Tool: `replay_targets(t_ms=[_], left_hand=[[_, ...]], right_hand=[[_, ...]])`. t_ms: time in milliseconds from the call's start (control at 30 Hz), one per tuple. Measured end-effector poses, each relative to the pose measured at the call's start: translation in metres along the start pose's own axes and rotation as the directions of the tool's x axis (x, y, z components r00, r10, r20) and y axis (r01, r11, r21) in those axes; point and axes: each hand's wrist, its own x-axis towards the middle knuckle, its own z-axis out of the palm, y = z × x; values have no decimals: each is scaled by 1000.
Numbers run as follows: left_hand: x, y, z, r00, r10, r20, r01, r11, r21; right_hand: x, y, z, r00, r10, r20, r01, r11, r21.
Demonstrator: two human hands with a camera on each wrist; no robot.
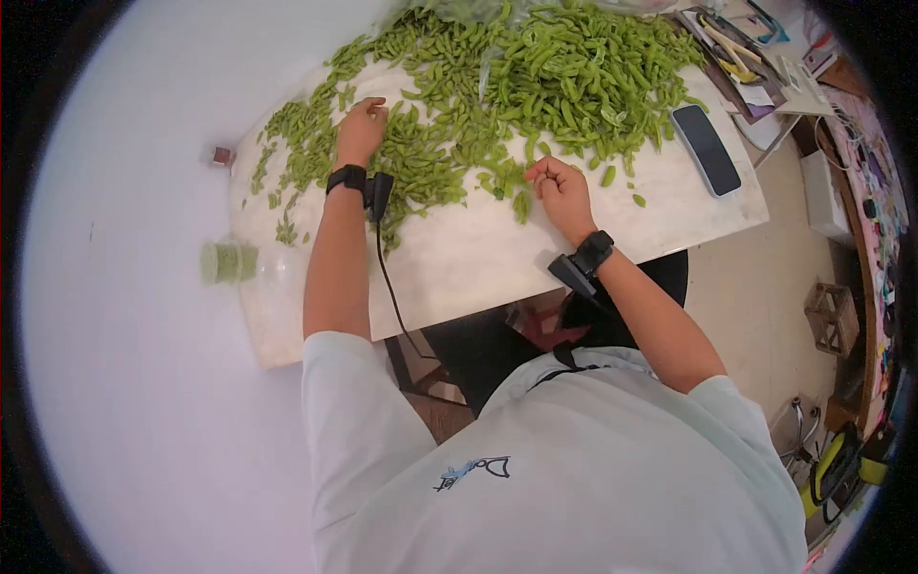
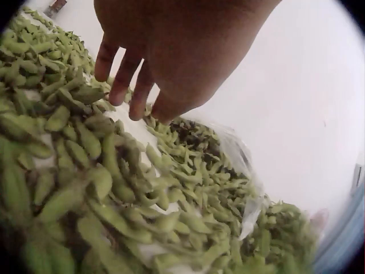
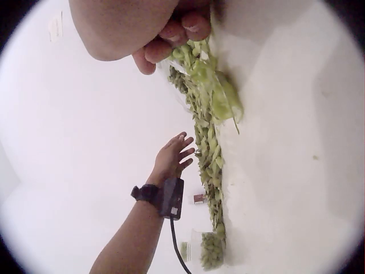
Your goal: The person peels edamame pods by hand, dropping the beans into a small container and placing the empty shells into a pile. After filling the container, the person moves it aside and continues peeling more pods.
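Observation:
Green pods (image 1: 421,163) are spread over the pale table, with a taller heap (image 1: 593,77) behind. My left hand (image 1: 360,134) is over the pods on the left; in the left wrist view the hand (image 2: 177,57) has its fingers apart and pointing down above the pods (image 2: 74,142), gripping nothing. Near the front edge of the pods is my right hand (image 1: 566,199), fingers curled, beside a few pods (image 1: 521,206). The right wrist view shows its curled fingers (image 3: 194,25) close to bright green pods (image 3: 225,100); the thumb's contact is hidden.
A phone (image 1: 707,150) lies at the table's right, below papers and tools (image 1: 741,67). Clear plastic (image 1: 459,11) lies behind the heap. A clear container of green contents (image 1: 229,261) and a small red-brown item (image 1: 222,156) are at the left. A cable (image 1: 390,287) hangs from the left wrist camera.

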Motion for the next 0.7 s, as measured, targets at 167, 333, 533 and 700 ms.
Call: replay_targets(t_ms=[167,333,533,700], left_hand=[[27,-1,21,991,-66,118,31,960,277],[26,11,17,991,-80,107,51,968,248],[-18,44,-16,987,112,-112,-125,986,-114],[-74,81,-4,980,100,-172,-167,884,-436]], right_hand=[[-1,3,-2,1000,-4,-26,3,999,-44],[-2,-1,-2,1000,-5,-23,5,1000,-25],[-1,0,-4,999,-33,-13,33,999,-1],[0,12,-5,999,-33,8,33,998,53]])
